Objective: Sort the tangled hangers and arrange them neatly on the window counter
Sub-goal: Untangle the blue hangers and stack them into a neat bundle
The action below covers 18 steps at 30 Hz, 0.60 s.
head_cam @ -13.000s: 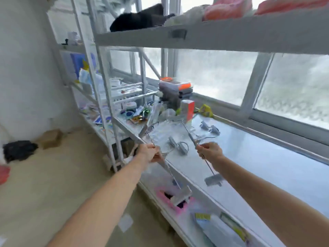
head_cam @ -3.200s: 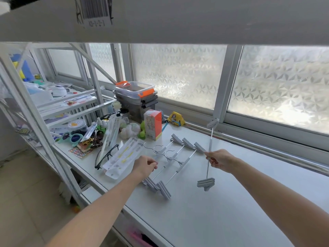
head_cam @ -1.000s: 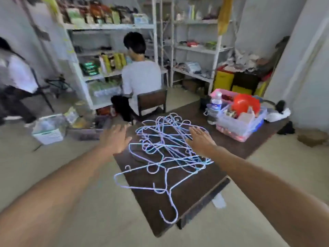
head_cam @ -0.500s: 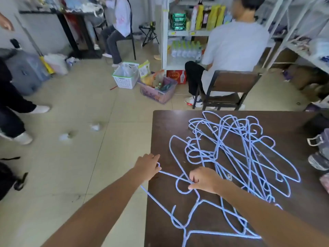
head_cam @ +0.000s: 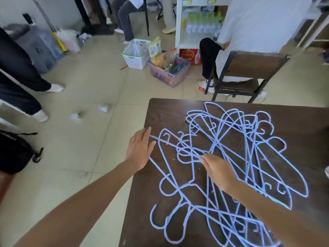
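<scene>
Dark table [head_cam: 160, 111], tangled pale-blue hangers [head_cam: 229, 150]

Most of the dark table [head_cam: 160, 111] was covered by a tangled pile of blue hangers [head_cam: 231, 154]. Bare strips were left along its far edge and its left edge. The left hand [head_cam: 139, 150] was held flat over that left edge. Behind the table, the way was blocked by a chair [head_cam: 249, 68] with a person seated on it.
</scene>
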Each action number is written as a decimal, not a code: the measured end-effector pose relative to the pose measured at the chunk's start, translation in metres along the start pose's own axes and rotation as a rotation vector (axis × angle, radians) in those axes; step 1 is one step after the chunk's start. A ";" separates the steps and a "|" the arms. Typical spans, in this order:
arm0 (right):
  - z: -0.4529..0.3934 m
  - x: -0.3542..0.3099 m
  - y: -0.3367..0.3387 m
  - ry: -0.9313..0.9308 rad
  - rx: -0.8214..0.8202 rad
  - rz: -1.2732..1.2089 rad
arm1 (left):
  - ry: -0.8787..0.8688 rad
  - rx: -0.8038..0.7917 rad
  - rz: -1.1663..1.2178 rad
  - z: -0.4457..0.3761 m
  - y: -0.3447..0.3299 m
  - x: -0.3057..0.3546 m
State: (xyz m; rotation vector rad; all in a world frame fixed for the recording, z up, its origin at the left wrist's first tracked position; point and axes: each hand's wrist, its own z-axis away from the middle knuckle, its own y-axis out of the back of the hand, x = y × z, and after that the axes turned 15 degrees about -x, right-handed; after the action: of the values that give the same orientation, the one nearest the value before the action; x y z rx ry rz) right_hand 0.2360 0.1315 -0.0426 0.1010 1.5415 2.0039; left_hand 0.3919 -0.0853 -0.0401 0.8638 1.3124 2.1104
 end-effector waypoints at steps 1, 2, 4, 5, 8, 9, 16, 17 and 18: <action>0.000 0.011 0.003 -0.064 -0.001 0.011 | 0.014 -0.018 0.030 0.000 0.000 0.005; 0.000 0.019 0.006 -0.134 -0.019 0.005 | 0.046 -0.058 0.072 0.002 -0.003 0.010; 0.001 0.028 0.006 -0.201 -0.071 -0.029 | 0.127 -0.164 0.224 0.011 -0.015 0.024; 0.001 0.028 0.004 -0.191 -0.089 -0.038 | 0.164 -0.213 0.322 0.018 -0.023 0.030; 0.004 0.017 -0.003 -0.156 -0.131 -0.061 | 0.235 -0.327 0.519 0.036 -0.044 0.049; 0.006 0.014 -0.004 -0.159 -0.139 -0.054 | 0.250 -0.340 0.559 0.041 -0.049 0.054; 0.023 0.009 -0.003 -0.197 -0.098 -0.076 | 0.245 -0.134 0.942 0.043 -0.033 0.084; 0.024 0.012 0.002 -0.214 -0.046 -0.125 | 0.182 -0.122 0.987 0.038 -0.026 0.090; 0.026 0.017 0.007 -0.236 0.007 -0.170 | 0.096 -0.118 0.998 0.030 -0.019 0.095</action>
State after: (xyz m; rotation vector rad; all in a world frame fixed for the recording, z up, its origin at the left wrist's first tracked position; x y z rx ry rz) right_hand 0.2296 0.1610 -0.0334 0.1948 1.3604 1.7849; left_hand 0.3522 0.0069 -0.0235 1.6030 0.8324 2.9408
